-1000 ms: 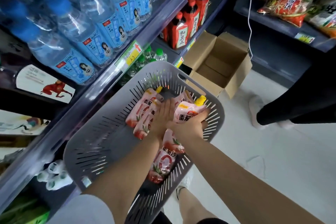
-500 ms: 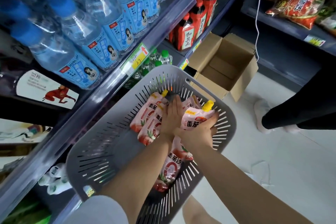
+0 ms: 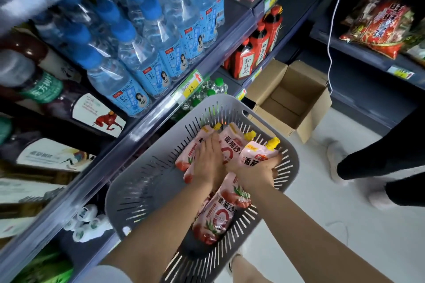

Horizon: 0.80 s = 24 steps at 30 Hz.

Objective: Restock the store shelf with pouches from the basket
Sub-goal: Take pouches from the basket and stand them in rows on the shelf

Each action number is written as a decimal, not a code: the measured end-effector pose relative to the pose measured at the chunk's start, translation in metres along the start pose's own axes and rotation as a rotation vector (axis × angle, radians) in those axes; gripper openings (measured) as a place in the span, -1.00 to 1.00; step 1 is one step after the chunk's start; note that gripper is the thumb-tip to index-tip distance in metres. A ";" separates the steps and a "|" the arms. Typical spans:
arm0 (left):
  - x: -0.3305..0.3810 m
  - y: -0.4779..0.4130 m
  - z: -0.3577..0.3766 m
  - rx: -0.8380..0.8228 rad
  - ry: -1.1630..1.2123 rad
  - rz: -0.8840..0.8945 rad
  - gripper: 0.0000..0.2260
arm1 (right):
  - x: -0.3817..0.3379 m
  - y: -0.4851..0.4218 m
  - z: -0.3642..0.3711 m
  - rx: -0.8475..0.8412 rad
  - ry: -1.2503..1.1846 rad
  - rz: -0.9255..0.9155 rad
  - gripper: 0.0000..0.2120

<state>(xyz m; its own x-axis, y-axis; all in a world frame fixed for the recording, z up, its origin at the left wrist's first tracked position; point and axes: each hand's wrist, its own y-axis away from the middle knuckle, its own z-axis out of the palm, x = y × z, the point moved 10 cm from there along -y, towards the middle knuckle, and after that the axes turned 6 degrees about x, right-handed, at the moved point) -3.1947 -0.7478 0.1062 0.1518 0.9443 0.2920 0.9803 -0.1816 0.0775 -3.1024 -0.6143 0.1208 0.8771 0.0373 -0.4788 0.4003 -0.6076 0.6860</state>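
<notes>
A grey slotted basket (image 3: pixel 147 193) sits in front of the shelf and holds several pink pouches with yellow caps. Both my hands are inside it. My left hand (image 3: pixel 208 163) lies over the left pouches (image 3: pixel 184 161), fingers wrapped across them. My right hand (image 3: pixel 258 173) is closed around the lower part of one pouch (image 3: pixel 255 156), whose yellow cap points up and to the right. Another pouch (image 3: pixel 230 145) lies between my hands, and a further one (image 3: pixel 218 218) lies under my forearms.
The shelf edge (image 3: pixel 138 131) runs diagonally on the left, with blue-capped water bottles (image 3: pixel 138 69) above it and red bottles (image 3: pixel 255 53) further along. An open cardboard box (image 3: pixel 292 101) stands on the floor. Another person's legs (image 3: pixel 377 163) are at the right.
The view has tilted up toward the shelf. My right hand has raised its pouch a little, so the cap stands higher. My left hand stays on the left pouches.
</notes>
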 end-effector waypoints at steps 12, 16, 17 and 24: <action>-0.046 0.043 -0.082 0.030 -0.032 -0.225 0.19 | -0.050 0.042 -0.024 -0.015 0.148 -0.398 0.21; -0.057 0.076 -0.114 0.084 -0.058 -0.220 0.19 | -0.053 0.068 -0.026 -0.029 0.117 -0.427 0.25; -0.059 0.085 -0.122 0.098 -0.049 -0.222 0.18 | -0.054 0.077 -0.026 -0.028 0.115 -0.442 0.25; -0.083 0.170 -0.195 0.240 0.110 -0.251 0.12 | -0.051 0.161 -0.031 -0.045 0.044 -0.617 0.20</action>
<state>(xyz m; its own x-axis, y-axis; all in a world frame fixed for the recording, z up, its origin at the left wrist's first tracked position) -3.0654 -0.9100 0.2811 -0.0993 0.9138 0.3938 0.9890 0.1342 -0.0622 -3.0742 -0.6899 0.2727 0.4906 0.4043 -0.7719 0.8469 -0.4299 0.3131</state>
